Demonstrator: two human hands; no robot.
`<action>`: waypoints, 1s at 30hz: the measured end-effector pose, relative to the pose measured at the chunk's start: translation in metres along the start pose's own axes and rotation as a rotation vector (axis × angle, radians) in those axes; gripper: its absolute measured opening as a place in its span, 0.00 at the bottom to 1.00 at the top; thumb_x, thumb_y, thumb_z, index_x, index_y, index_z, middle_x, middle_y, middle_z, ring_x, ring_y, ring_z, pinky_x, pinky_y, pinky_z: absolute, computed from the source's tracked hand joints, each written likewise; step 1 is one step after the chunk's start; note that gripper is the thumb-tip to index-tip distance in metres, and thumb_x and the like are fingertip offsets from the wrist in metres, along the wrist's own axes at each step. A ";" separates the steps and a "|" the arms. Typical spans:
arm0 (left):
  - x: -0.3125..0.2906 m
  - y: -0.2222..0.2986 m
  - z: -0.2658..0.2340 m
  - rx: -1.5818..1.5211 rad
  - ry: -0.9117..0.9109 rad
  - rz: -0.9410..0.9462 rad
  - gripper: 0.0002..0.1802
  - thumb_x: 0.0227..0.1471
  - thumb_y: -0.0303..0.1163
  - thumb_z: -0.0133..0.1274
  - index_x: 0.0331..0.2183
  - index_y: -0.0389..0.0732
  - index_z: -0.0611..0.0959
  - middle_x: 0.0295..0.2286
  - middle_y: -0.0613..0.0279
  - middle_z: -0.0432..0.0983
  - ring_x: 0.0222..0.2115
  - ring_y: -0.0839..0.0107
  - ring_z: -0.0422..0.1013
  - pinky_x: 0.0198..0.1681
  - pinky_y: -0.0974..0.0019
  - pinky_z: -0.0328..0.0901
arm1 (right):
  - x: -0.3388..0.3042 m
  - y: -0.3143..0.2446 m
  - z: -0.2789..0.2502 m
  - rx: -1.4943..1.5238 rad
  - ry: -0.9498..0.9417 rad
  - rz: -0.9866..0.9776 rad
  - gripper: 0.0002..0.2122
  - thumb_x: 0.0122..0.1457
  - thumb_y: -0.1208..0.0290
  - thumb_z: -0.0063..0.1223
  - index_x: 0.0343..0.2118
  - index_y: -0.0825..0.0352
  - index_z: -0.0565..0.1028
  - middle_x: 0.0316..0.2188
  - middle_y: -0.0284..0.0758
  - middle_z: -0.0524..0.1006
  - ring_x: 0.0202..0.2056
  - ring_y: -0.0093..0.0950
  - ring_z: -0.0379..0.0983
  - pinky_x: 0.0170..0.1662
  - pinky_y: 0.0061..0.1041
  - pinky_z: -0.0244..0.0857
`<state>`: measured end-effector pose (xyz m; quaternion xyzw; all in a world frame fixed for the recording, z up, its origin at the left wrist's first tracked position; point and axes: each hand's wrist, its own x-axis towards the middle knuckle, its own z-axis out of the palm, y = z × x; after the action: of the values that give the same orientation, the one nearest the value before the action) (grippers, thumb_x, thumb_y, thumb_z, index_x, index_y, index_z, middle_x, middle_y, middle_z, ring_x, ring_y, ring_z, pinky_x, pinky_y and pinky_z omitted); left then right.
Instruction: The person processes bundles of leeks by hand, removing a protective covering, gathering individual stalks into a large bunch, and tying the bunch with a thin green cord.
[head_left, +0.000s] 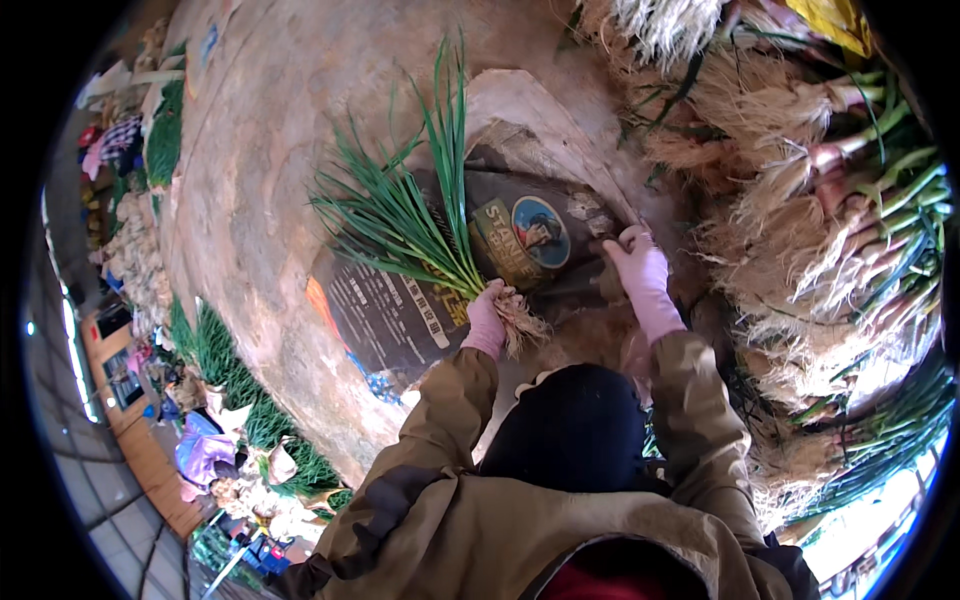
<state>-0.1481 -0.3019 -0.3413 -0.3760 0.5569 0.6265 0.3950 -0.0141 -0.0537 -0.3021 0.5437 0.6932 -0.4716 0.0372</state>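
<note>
My left hand (486,320), in a pink glove, is closed around a small bunch of spring onions (440,235) just above the roots. Their green leaves fan out toward the far left, and the pale stringy roots (522,318) stick out to the right of my fist. Also gloved in pink, my right hand (640,262) is apart from the bunch, its fingers bent together by the right edge of a dark printed sack (390,320). What those fingers grip, if anything, is too small to make out. The sack lies flat under the bunch.
Along the right rises a big heap of spring onions (830,190) with long, dry-looking roots facing inward. A yellow bag (835,22) shows at the top right. Brown, dirt-covered ground sheeting (270,120) spreads to the left. Beyond it lie rows of green onions (250,375) and people in bright clothes.
</note>
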 end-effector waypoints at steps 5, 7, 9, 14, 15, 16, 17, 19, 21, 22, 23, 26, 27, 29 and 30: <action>-0.018 0.014 0.032 0.208 -0.025 0.108 0.12 0.51 0.28 0.49 0.40 0.41 0.75 0.28 0.57 0.75 0.24 0.66 0.72 0.25 0.66 0.69 | 0.029 -0.003 0.012 0.260 0.328 -0.415 0.15 0.50 0.80 0.55 0.42 0.60 0.75 0.38 0.39 0.75 0.42 0.33 0.73 0.46 0.29 0.65; -0.058 0.031 0.060 0.263 -0.159 0.209 0.16 0.50 0.29 0.49 0.43 0.40 0.75 0.29 0.58 0.76 0.23 0.72 0.72 0.22 0.72 0.67 | 0.030 -0.047 -0.013 0.320 0.376 -0.595 0.15 0.51 0.80 0.53 0.43 0.58 0.74 0.38 0.40 0.75 0.42 0.37 0.72 0.46 0.30 0.65; -0.073 0.026 0.076 0.307 -0.288 0.244 0.17 0.50 0.30 0.48 0.44 0.39 0.74 0.29 0.57 0.76 0.22 0.73 0.72 0.20 0.74 0.66 | 0.036 -0.042 -0.024 0.153 0.317 -0.545 0.15 0.53 0.76 0.51 0.44 0.55 0.74 0.40 0.42 0.74 0.42 0.40 0.72 0.47 0.31 0.65; -0.087 -0.011 0.146 0.418 -0.413 0.213 0.17 0.53 0.31 0.47 0.45 0.37 0.73 0.26 0.58 0.77 0.21 0.70 0.74 0.19 0.73 0.65 | -0.004 0.013 -0.027 -0.474 0.112 -0.172 0.26 0.50 0.64 0.53 0.55 0.52 0.66 0.59 0.43 0.59 0.49 0.46 0.66 0.49 0.41 0.63; -0.067 -0.028 0.141 0.340 -0.472 0.173 0.16 0.54 0.32 0.47 0.45 0.38 0.74 0.26 0.58 0.77 0.22 0.70 0.74 0.21 0.72 0.66 | -0.020 0.021 -0.028 -0.458 0.172 -0.251 0.24 0.50 0.65 0.53 0.54 0.53 0.67 0.58 0.44 0.61 0.49 0.46 0.67 0.50 0.41 0.63; -0.048 -0.043 0.140 0.265 -0.539 0.125 0.16 0.54 0.32 0.47 0.45 0.39 0.74 0.27 0.58 0.77 0.22 0.69 0.74 0.24 0.71 0.67 | -0.034 0.029 -0.028 -0.444 0.238 -0.321 0.23 0.50 0.66 0.53 0.53 0.55 0.68 0.56 0.45 0.63 0.48 0.46 0.67 0.50 0.41 0.63; -0.045 -0.052 0.152 0.212 -0.404 -0.057 0.13 0.55 0.33 0.48 0.41 0.40 0.77 0.26 0.58 0.77 0.24 0.69 0.73 0.28 0.71 0.67 | -0.045 0.045 -0.024 -0.360 0.216 -0.325 0.22 0.50 0.67 0.53 0.51 0.55 0.69 0.55 0.45 0.65 0.48 0.45 0.67 0.51 0.41 0.63; -0.018 -0.068 0.152 0.135 -0.388 -0.108 0.08 0.54 0.33 0.50 0.34 0.40 0.78 0.25 0.58 0.76 0.24 0.69 0.72 0.30 0.68 0.68 | -0.066 0.071 -0.026 -0.207 0.187 -0.351 0.20 0.50 0.70 0.53 0.49 0.56 0.72 0.51 0.46 0.68 0.49 0.45 0.68 0.52 0.41 0.62; -0.011 -0.076 0.146 0.191 -0.511 -0.038 0.08 0.54 0.33 0.50 0.31 0.39 0.78 0.25 0.58 0.76 0.26 0.69 0.72 0.33 0.66 0.68 | -0.102 0.065 -0.044 -0.068 0.281 -0.427 0.13 0.50 0.73 0.52 0.41 0.62 0.75 0.42 0.46 0.74 0.44 0.45 0.70 0.48 0.38 0.66; -0.026 -0.074 0.152 0.398 -0.534 0.108 0.08 0.53 0.33 0.50 0.32 0.38 0.77 0.29 0.58 0.76 0.30 0.69 0.72 0.37 0.67 0.67 | -0.107 0.079 -0.049 0.000 0.191 -0.425 0.12 0.51 0.70 0.51 0.38 0.66 0.75 0.40 0.48 0.74 0.41 0.46 0.71 0.45 0.41 0.66; -0.034 -0.065 0.159 0.368 -0.429 -0.038 0.10 0.53 0.35 0.50 0.34 0.38 0.77 0.32 0.57 0.75 0.34 0.68 0.71 0.41 0.65 0.66 | -0.129 0.053 -0.074 -0.092 0.091 -0.302 0.12 0.51 0.70 0.51 0.38 0.67 0.74 0.38 0.47 0.74 0.39 0.46 0.71 0.43 0.42 0.66; -0.007 -0.049 0.131 0.314 -0.478 -0.159 0.17 0.50 0.46 0.54 0.28 0.41 0.77 0.27 0.60 0.74 0.31 0.68 0.69 0.41 0.58 0.65 | -0.185 0.053 -0.104 0.035 0.259 -0.532 0.15 0.50 0.71 0.51 0.41 0.67 0.72 0.39 0.44 0.75 0.38 0.44 0.72 0.41 0.39 0.67; -0.035 -0.042 0.140 0.534 -0.403 -0.207 0.16 0.49 0.47 0.54 0.25 0.44 0.76 0.24 0.61 0.73 0.29 0.69 0.68 0.38 0.58 0.64 | -0.208 0.051 -0.122 -0.007 0.329 -0.487 0.14 0.50 0.71 0.52 0.41 0.67 0.72 0.39 0.44 0.75 0.38 0.43 0.72 0.41 0.38 0.67; -0.092 -0.030 0.152 0.593 -0.332 -0.277 0.14 0.49 0.46 0.54 0.30 0.46 0.76 0.28 0.63 0.73 0.31 0.69 0.68 0.37 0.59 0.61 | -0.254 0.041 -0.154 -0.081 0.449 -0.450 0.14 0.49 0.72 0.54 0.41 0.65 0.73 0.40 0.42 0.75 0.39 0.41 0.73 0.42 0.35 0.68; -0.127 -0.024 0.154 0.659 -0.341 -0.283 0.14 0.50 0.46 0.53 0.32 0.46 0.76 0.31 0.64 0.73 0.33 0.68 0.68 0.38 0.58 0.61 | -0.279 0.043 -0.170 -0.105 0.536 -0.492 0.16 0.47 0.76 0.55 0.41 0.64 0.73 0.40 0.42 0.75 0.39 0.40 0.73 0.41 0.35 0.68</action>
<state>-0.0797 -0.1569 -0.2202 -0.1926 0.5971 0.4070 0.6639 0.2116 -0.1374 -0.0775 0.4623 0.8116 -0.2710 -0.2327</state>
